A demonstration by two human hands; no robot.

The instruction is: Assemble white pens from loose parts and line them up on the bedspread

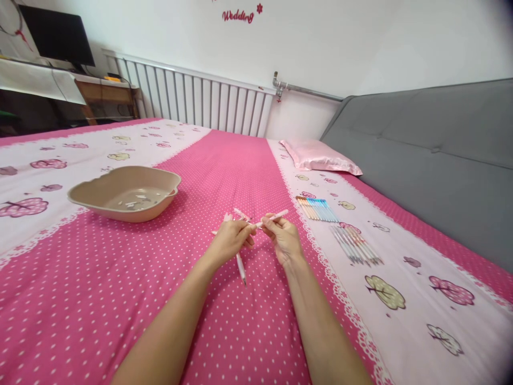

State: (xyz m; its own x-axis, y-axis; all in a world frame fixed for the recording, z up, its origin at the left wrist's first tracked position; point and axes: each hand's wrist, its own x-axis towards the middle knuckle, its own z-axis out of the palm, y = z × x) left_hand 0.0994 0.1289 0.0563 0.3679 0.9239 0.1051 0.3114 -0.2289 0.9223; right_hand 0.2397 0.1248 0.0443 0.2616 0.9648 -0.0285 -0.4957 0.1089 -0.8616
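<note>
Between my two hands is a slim pale pink pen (279, 214), held over the middle of the bed. My left hand (232, 239) pinches its left end, and my right hand (284, 238) grips it further right, fingers closed round the barrel. Under and beside my left hand lie several more pale pink pens; one pen (241, 269) points toward me with its tip down the sheet. Parts of these loose pens are hidden by my left hand. To the right rest a row of orange and blue pens (317, 209) and a second row of grey and reddish pens (356, 245).
A beige basin (124, 212) with small white pieces inside stands on the left of the pink dotted bedsheet (236, 166). A pink pillow (320, 156) lies by the grey headboard (425, 149). Behind the bed are a white radiator (192, 96) and a desk with a monitor (58, 36).
</note>
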